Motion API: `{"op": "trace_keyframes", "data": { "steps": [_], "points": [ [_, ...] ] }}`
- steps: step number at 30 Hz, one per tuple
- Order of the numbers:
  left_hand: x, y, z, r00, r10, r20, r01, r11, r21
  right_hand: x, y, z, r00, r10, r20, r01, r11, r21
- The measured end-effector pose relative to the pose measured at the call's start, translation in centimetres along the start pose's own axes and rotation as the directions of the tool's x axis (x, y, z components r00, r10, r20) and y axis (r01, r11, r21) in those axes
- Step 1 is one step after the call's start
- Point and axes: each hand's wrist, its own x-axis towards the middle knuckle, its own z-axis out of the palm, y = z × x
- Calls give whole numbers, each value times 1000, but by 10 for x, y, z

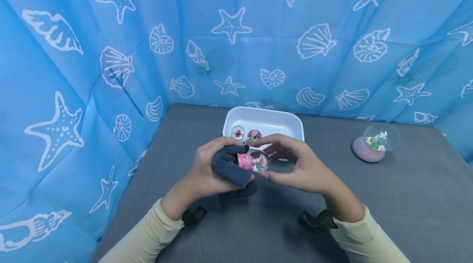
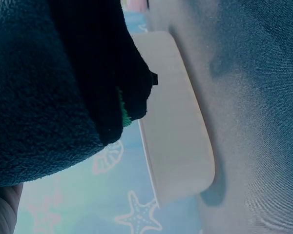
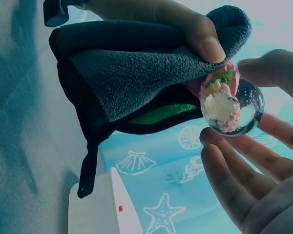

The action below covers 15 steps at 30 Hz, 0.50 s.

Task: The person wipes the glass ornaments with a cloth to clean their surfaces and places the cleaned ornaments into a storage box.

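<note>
My left hand grips a dark blue-grey cloth wrapped about the pink base of a small snow globe. The globe lies sideways, its glass dome toward my right hand. Thumb and fingers of the right hand curve round the dome, fingertips right at the glass in the right wrist view. Inside the dome are pale and pink shapes. A fold of the cloth hangs below the left thumb, showing a green inner side. In the left wrist view the cloth hides the globe.
Behind the hands stands a white tray holding a globe with a red figure and a purple-pink globe. A larger globe with a lilac base lies tilted on the grey table. A blue patterned curtain closes the back.
</note>
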Motion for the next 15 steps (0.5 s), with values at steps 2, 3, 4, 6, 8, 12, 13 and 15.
{"op": "trace_keyframes", "data": {
  "steps": [2,3,4,6,8,12,13,15],
  "points": [
    [0,0,0,1000,1,1,-1,1000,0,0,0,-1,1000,-20,3,20,1000,12],
    [0,0,0,1000,-2,0,2,1000,-2,0,0,-2,1000,-27,4,27,999,18],
    [0,0,0,1000,-4,0,4,1000,-3,0,0,-2,999,-33,6,33,999,22],
    [0,0,0,1000,-10,-4,10,1000,-4,0,1,-2,999,-49,10,49,998,24],
    [0,0,-1,1000,-16,-6,16,1000,-3,0,2,-3,998,-59,15,59,998,17],
    [0,0,-1,1000,-25,-3,25,1000,-6,0,4,-4,997,-72,24,72,997,-4],
    [0,-1,-1,1000,-26,-1,26,1000,-7,0,3,-4,997,-68,24,68,998,-8],
    [0,-1,-1,1000,-31,2,31,999,-12,0,3,-3,998,-59,19,59,998,-23]
  ]
}}
